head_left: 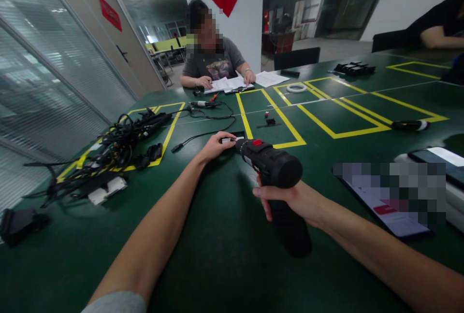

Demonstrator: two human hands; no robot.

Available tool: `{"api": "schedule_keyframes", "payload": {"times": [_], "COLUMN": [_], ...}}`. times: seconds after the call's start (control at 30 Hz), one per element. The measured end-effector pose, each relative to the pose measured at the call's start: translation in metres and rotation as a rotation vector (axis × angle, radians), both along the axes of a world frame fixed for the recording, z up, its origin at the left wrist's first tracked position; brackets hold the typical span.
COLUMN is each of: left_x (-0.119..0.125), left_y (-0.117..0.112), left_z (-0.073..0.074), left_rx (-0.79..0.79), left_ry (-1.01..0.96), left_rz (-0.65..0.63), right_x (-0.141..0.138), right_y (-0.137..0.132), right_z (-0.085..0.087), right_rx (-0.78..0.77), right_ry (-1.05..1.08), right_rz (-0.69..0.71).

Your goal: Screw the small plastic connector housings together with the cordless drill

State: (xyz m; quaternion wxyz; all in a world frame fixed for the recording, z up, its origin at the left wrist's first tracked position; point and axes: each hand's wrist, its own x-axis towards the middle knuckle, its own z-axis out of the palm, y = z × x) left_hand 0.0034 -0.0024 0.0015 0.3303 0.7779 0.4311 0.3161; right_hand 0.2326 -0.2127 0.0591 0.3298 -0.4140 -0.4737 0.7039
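A black cordless drill (271, 161) with a red switch on top is gripped by my right hand (290, 197), its fingers wrapped round the handle. The drill's chuck points forward and left, at my left hand's fingertips. Just ahead of the chuck, my left hand (216, 146) is closed with its fingers on a small dark rectangular part (239, 135) lying on the green table (224, 255). What the bit touches is hidden by the fingers and the chuck.
Tangled black cables (134, 134) lie at the left. Taped yellow rectangles (290, 145) mark the table. A soldering-iron-like tool (203, 104), a tape roll (296, 88), a screwdriver (410, 125) and a phone (384, 202) lie around. Across sits a person (226, 57) with papers; another person's arm is at right.
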Motion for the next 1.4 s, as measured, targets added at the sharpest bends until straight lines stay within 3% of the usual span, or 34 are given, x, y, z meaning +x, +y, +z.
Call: {"api": "schedule_keyframes", "payload": {"times": [1.4], "left_x": [0.0002], "left_y": [0.0008], "left_z": [-0.0011], "left_rx": [0.022], "left_ry": [0.013], "left_rz": [-0.006], "right_x": [-0.0018], "right_y": [-0.0012], "right_z": [-0.0012], "right_rx": [0.043], "right_ry": [-0.022], "right_rz": [-0.059]}}
